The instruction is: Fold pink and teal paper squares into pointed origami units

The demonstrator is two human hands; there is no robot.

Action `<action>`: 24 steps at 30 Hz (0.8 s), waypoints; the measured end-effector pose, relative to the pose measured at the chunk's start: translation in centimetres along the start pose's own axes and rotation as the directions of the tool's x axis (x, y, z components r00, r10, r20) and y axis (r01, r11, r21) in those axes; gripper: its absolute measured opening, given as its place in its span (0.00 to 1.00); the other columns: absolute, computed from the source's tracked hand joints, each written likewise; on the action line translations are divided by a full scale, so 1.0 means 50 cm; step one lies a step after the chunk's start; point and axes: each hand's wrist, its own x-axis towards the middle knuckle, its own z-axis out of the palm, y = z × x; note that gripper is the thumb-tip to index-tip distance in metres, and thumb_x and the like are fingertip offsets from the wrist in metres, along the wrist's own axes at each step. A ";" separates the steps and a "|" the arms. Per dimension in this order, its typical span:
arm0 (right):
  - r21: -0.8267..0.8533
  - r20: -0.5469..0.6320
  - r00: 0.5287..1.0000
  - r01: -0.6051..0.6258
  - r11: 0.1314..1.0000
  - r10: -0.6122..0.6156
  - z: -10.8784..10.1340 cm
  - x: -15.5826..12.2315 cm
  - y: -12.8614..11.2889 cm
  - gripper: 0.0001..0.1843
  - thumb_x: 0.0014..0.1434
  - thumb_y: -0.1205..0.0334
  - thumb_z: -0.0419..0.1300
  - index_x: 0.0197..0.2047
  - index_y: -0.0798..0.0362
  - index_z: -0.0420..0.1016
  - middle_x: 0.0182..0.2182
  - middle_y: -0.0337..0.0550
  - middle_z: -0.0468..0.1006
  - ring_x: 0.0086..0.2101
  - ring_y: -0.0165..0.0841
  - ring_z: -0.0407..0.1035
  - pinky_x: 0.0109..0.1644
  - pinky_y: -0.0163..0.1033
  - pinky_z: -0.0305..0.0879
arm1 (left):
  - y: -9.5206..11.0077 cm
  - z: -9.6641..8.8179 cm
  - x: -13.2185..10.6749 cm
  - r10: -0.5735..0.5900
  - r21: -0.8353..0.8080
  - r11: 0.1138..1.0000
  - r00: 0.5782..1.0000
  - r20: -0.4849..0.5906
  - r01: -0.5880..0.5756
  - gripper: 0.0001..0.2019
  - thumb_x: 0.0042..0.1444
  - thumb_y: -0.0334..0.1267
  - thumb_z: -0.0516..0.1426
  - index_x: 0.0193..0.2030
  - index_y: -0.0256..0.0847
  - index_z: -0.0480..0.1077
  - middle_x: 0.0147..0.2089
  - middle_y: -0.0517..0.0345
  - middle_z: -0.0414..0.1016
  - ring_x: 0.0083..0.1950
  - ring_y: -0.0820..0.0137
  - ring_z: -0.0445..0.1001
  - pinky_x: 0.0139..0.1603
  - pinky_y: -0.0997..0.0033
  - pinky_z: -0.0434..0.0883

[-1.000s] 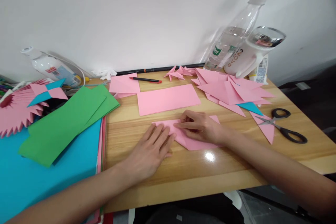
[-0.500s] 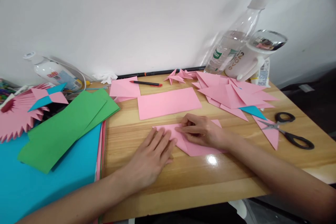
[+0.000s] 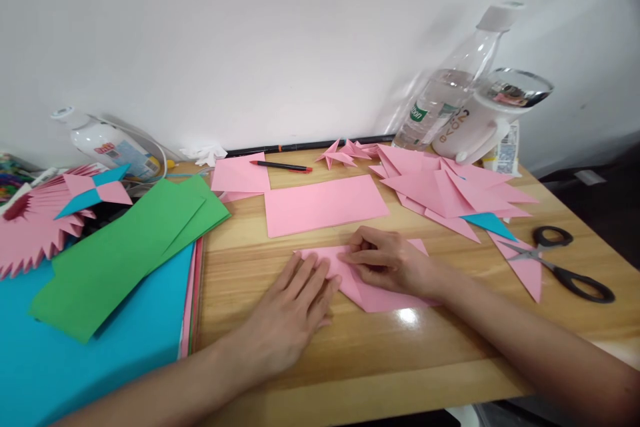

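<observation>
The left hand (image 3: 295,307), in the lower middle of the frame, and the right hand (image 3: 393,265), just right of centre, are both bare, with slim fingers and plain wrists. The left forearm (image 3: 150,390) reaches the lower left edge and the right forearm (image 3: 530,343) reaches the lower right corner, and each is slender, smooth and uncovered along all of its visible length. Whatever clothing is worn lies beyond the frame edges, so it cannot be told.

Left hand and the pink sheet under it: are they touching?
Touching. Head view: fingers of the left hand lie flat on the pink sheet, at its left corner.
</observation>
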 end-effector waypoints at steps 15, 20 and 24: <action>0.042 -0.046 0.999 -0.016 0.999 0.018 0.005 -0.002 0.004 0.11 0.59 0.70 0.55 0.42 0.54 0.77 0.33 0.45 0.71 0.28 0.27 0.68 0.27 0.32 0.65 | 0.000 0.000 0.000 -0.024 -0.034 0.999 0.999 -0.029 0.023 0.22 0.68 0.43 0.43 0.62 0.30 0.57 0.62 0.39 0.64 0.67 0.55 0.57 0.65 0.51 0.55; 0.053 -0.051 0.998 -0.022 0.998 0.024 0.010 -0.004 0.006 0.11 0.59 0.71 0.55 0.42 0.54 0.77 0.33 0.46 0.71 0.29 0.27 0.68 0.28 0.32 0.66 | 0.002 -0.006 0.003 -0.060 -0.003 0.998 0.995 -0.075 0.060 0.22 0.68 0.43 0.43 0.55 0.25 0.64 0.55 0.41 0.72 0.59 0.53 0.68 0.61 0.54 0.62; 0.062 -0.045 0.998 -0.030 0.998 0.033 0.008 -0.003 0.003 0.12 0.58 0.73 0.55 0.42 0.55 0.77 0.33 0.46 0.71 0.29 0.28 0.68 0.28 0.32 0.66 | 0.000 -0.007 0.005 -0.047 0.024 0.998 0.995 -0.087 0.049 0.22 0.67 0.44 0.43 0.55 0.26 0.65 0.54 0.43 0.73 0.58 0.53 0.69 0.59 0.53 0.64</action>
